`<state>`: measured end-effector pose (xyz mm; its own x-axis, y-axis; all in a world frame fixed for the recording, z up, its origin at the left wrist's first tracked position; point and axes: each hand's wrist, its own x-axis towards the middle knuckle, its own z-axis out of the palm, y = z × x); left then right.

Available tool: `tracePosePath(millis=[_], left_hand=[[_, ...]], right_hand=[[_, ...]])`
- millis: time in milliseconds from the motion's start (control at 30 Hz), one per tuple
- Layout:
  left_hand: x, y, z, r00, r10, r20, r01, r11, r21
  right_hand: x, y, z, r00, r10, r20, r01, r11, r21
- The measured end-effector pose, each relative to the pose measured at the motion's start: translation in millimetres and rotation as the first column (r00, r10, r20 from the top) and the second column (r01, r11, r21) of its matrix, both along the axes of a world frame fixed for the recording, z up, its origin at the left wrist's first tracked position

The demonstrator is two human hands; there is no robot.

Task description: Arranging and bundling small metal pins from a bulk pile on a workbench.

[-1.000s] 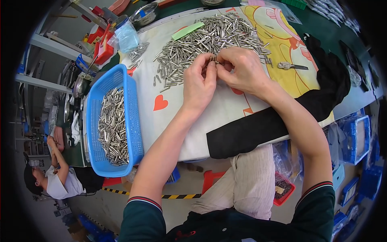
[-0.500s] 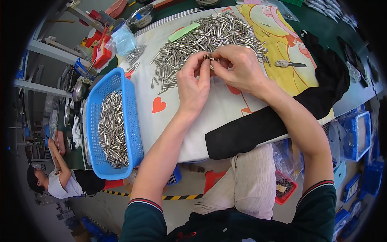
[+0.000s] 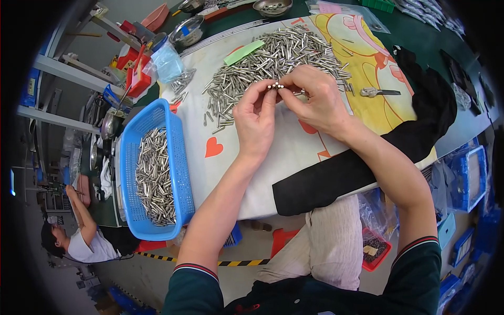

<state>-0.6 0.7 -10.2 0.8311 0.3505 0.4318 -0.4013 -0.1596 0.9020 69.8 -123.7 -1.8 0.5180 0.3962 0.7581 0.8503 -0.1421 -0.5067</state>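
Note:
My left hand (image 3: 254,123) and my right hand (image 3: 320,102) meet over the near edge of a wide pile of metal pins (image 3: 294,47). Between both sets of fingertips is a small bunch of the same short metal pins (image 3: 275,85), their round ends showing. Both hands are closed on this bunch; the fingers hide most of it. A pale green slip (image 3: 244,52) lies on top of the pile. To the left, a blue perforated basket (image 3: 185,176) contains many more pins (image 3: 155,181).
A printed cloth (image 3: 241,189) covers the table. Black fabric (image 3: 325,184) lies along its near right edge. A small tool with a dark blade (image 3: 386,92) rests right of the pile. Metal bowls (image 3: 273,6) stand at the back. Another person (image 3: 86,239) works far left.
The whole view has shifted slightly, so the table and basket sit a little lower and further right. My hands stay together; more pin ends show between the fingertips.

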Motion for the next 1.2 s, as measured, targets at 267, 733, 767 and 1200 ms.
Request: tracePosePath(millis=[267, 733, 767, 1200], left_hand=[[-0.9, 2.6, -0.3, 0.999, 0.040, -0.006, -0.040, 0.998, 0.044], [-4.5, -0.4, 2.0, 0.997, -0.012, -0.082, 0.014, 1.000, 0.018], [-4.5, -0.3, 1.8, 0.993, -0.060, -0.103, 0.056, 0.997, -0.046], [-5.8, 8.1, 14.7, 0.846, -0.407, -0.344, 0.169, 0.818, -0.550]], right_hand=[[-2.2, 1.1, 1.7, 0.999, 0.014, 0.036, -0.014, 1.000, 0.009], [0.0, 0.5, 0.3, 0.997, 0.041, -0.071, -0.039, 0.999, 0.027], [-0.6, 0.6, 0.4, 0.997, 0.040, -0.071, -0.039, 0.999, 0.024], [3.1, 1.0, 1.9, 0.935, -0.001, -0.354, -0.009, 1.000, -0.028]])
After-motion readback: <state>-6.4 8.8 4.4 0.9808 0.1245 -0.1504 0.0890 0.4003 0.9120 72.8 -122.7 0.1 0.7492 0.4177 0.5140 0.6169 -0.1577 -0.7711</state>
